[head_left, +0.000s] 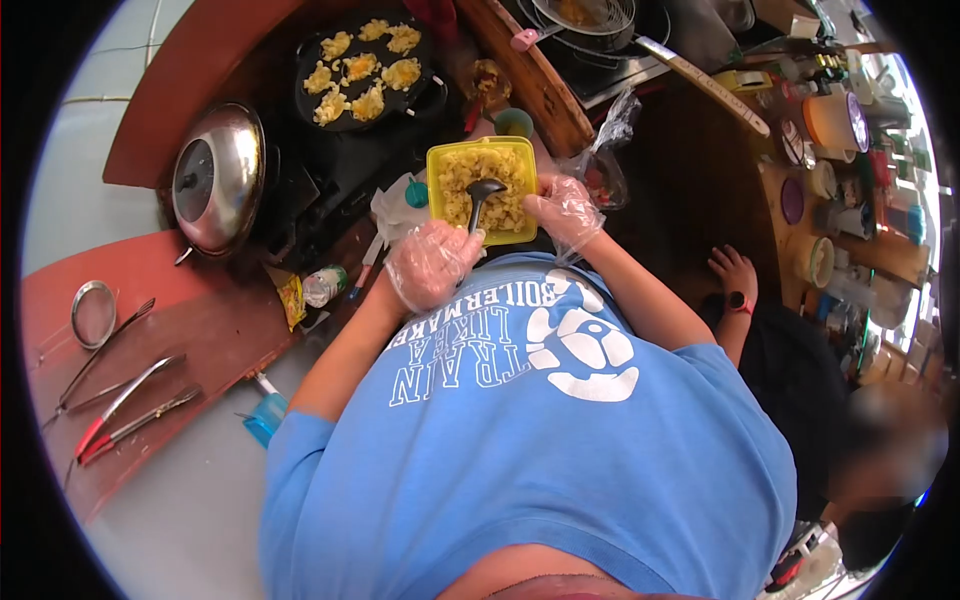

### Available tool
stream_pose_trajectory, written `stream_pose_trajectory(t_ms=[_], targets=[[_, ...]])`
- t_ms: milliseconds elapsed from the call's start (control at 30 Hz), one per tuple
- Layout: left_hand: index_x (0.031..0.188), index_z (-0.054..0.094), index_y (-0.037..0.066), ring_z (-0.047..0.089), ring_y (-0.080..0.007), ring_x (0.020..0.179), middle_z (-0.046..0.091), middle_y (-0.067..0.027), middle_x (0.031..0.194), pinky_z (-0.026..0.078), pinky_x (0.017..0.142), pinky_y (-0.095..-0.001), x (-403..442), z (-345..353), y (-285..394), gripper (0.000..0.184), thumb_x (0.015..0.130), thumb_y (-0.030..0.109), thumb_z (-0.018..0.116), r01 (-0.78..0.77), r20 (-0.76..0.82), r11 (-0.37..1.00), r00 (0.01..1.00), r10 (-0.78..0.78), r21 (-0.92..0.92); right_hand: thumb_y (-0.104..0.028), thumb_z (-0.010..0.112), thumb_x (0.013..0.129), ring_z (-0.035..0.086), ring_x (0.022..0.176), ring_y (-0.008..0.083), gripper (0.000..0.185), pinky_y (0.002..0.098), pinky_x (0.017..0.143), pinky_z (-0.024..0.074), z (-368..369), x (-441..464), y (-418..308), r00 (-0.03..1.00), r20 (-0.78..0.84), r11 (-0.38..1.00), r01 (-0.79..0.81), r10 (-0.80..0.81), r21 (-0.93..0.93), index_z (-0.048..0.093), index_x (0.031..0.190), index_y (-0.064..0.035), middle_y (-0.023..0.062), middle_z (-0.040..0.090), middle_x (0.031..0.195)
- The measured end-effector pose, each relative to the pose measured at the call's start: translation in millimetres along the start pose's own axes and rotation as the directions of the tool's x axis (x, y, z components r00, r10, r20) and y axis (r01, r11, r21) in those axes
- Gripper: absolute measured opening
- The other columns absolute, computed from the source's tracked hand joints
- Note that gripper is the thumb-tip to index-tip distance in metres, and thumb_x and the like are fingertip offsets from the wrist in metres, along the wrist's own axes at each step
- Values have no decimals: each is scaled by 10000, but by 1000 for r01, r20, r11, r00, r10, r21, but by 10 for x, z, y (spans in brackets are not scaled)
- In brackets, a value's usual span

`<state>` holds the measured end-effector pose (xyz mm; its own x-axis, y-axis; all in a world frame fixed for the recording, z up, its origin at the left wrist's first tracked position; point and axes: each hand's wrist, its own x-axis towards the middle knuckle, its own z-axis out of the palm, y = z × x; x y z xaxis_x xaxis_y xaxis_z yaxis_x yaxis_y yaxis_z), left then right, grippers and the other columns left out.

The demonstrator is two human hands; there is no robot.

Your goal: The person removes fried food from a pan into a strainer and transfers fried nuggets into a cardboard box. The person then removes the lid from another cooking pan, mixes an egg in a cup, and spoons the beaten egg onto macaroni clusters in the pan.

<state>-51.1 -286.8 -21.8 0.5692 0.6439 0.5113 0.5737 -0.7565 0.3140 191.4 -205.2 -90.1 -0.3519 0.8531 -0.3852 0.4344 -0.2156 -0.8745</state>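
A yellow square container (433, 190) full of crumbly pale-yellow food (510, 175) is held in front of my chest. My right hand (565, 212), in a clear plastic glove, grips its right rim. My left hand (432, 265), gloved the same way, is closed around the handle of a small black ladle (487, 187) at the container's near left corner. The ladle's head rests over the food. Beyond the container, a black pan (345, 70) holds several yellow clumps of food (360, 68).
A domed metal lid (222, 180) stands at left. Tongs (125, 405) and a small strainer (94, 314) lie on the reddish counter (210, 340). A wooden-handled strainer (600, 20) sits on the stove at upper right. Another person's hand (735, 275) is at right, near crowded shelves.
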Motion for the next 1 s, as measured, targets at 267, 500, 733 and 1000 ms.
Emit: stream_pose_trajectory(t_ms=[267,500,733,1000], targets=[[1067,681,-48,652,-277,770,661,-130,884,543,714,-373,607,-391,175,319,779,70,750,-78,-25,973,996,85,218,-142,627,839,594,691,81,239,257,634,504,-455,-16,-692,972,-70,957,233,-224,174,699,990,29,29,671,785],[1088,672,-27,655,-291,839,659,-129,957,560,748,-397,966,-576,341,412,707,50,809,-24,-63,954,997,45,300,-123,649,813,597,751,74,222,251,702,507,-740,-125,-981,958,-110,908,285,-263,307,707,954,39,9,680,838],[1089,664,-25,642,-299,782,651,-130,928,547,690,-411,1119,-730,499,443,658,-29,768,-27,-55,962,998,43,271,-84,632,814,554,718,58,187,230,664,473,-906,-47,-1018,937,-173,927,333,-304,174,704,943,31,-8,656,826],[1070,675,-5,650,-296,756,665,-120,883,541,660,-389,1127,-533,618,367,716,-61,749,95,-174,959,984,-50,266,-161,623,809,564,684,81,233,282,659,491,-947,-38,-1304,915,-174,930,368,-365,-16,718,935,11,22,669,741]])
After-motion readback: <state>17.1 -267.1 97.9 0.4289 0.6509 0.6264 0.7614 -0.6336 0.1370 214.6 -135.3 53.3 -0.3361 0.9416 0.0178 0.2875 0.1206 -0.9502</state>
